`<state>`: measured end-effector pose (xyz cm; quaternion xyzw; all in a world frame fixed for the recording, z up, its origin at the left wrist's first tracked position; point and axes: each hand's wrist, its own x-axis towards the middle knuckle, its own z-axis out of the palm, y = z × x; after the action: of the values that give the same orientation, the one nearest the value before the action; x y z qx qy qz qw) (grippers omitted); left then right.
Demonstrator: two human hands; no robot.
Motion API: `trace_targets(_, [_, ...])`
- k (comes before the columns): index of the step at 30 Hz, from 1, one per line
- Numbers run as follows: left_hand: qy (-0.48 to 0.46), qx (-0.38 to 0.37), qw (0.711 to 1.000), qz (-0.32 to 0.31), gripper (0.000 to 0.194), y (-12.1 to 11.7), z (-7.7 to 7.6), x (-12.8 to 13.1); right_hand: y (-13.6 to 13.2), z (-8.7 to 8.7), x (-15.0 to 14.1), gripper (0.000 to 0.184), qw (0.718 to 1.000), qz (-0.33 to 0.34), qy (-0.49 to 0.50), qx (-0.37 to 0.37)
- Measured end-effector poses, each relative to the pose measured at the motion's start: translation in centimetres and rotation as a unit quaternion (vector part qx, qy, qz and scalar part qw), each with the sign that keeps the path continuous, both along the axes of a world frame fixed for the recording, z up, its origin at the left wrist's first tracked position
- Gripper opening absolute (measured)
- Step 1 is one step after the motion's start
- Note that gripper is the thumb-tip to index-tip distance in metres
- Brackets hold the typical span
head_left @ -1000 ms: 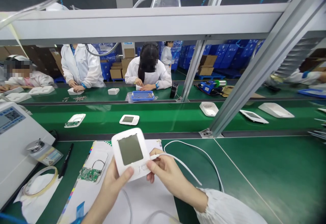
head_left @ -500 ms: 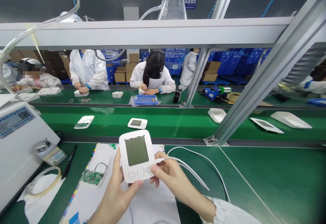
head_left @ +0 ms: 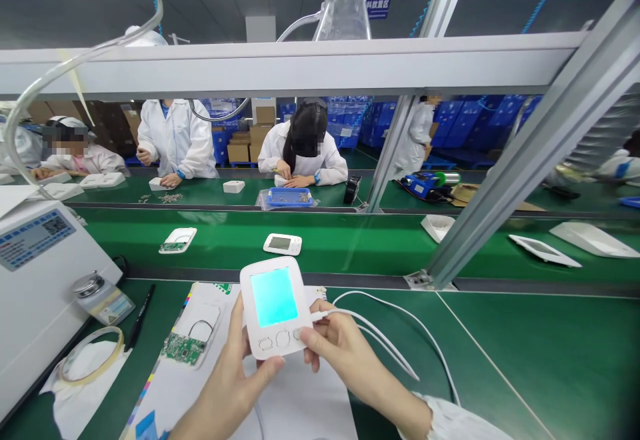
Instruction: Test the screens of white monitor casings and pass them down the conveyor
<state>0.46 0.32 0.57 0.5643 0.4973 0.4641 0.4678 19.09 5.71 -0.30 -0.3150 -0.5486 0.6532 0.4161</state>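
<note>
white handheld device, lower centre of the frame, held upright above a white paper sheet; screen lit cyan, three buttons in a row below it, no readable marking on the casing. left hand comes up from the bottom edge, fingers wrapped behind the device's left side, thumb pressed on its lower front corner. right hand, just right of the device, fingers pinched on the plug of a white cable at the device's right edge; the cable loops away over the table toward the right.

lower left of the frame: opened casing half with a green circuit board lying on the sheet; black pen beside it; tape ring on a white wipe; white machine with a blue-and-white panel label and a printed code, text too small to read.

surface: green bench mat; beyond it, across mid-frame, a green conveyor belt carrying further white devices and casing halves.

upper half: grey aluminium frame rail and slanted strut; blue hanging sign with white characters, illegible. far side: people in white coats at a second green bench, a blue parts tray, stacked blue crates and cardboard boxes behind.
</note>
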Motion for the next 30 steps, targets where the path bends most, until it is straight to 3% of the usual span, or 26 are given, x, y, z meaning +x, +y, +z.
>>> trace_targets(3, [0.080, 0.026, 0.990, -0.110, 0.094, 2.5, 0.1, -2.9, 0.5, 0.3, 0.6, 0.048, 1.000, -0.025, -0.011, 0.004])
trace_targets(4, [0.134, 0.030, 0.983, -0.121, 0.091, 3.9, 0.1, -4.3, 0.7, 0.4, 0.8, 0.047, 0.999, -0.033, -0.015, 0.005])
trace_targets(5, [0.217, 0.032, 0.972, -0.084, 0.083, 5.8, 0.1, -5.8, 0.8, 0.5, 0.9, 0.047, 0.999, -0.041, -0.018, 0.005])
trace_targets(8, [0.325, 0.002, 0.943, 0.070, 0.070, 12.2, -0.1, -10.8, 1.1, 0.6, 1.2, 0.047, 0.998, -0.058, -0.019, 0.001])
trace_targets(12, [0.446, -0.039, 0.860, 0.244, 0.045, 19.3, -0.9, -16.5, 1.5, 0.4, 1.2, 0.049, 0.998, -0.066, -0.024, 0.005])
trace_targets(15, [0.501, -0.073, 0.808, 0.300, 0.038, 21.7, -1.8, -18.9, 2.0, 0.3, 1.1, 0.049, 0.997, -0.069, -0.028, 0.005])
trace_targets(19, [0.552, -0.090, 0.774, 0.297, 0.036, 23.1, -2.2, -19.5, 2.4, 0.2, 1.2, 0.049, 0.997, -0.076, -0.021, 0.010])
trace_targets(22, [0.581, -0.063, 0.773, 0.249, 0.035, 22.4, -1.7, -17.4, 2.4, 0.2, 1.4, 0.047, 0.997, -0.077, -0.017, 0.015])
trace_targets(24, [0.590, -0.026, 0.783, 0.198, 0.034, 20.1, -1.4, -14.6, 2.3, 0.4, 1.6, 0.045, 0.997, -0.075, -0.013, 0.016])
trace_targets(27, [0.586, 0.037, 0.804, 0.094, 0.042, 13.6, -1.9, -9.2, 2.0, 0.8, 1.9, 0.043, 0.996, -0.082, -0.011, 0.019])
trace_targets(30, [0.571, 0.061, 0.819, 0.016, 0.060, 6.4, -3.5, -4.6, 1.6, 1.3, 2.0, 0.043, 0.997, -0.079, -0.012, 0.024])
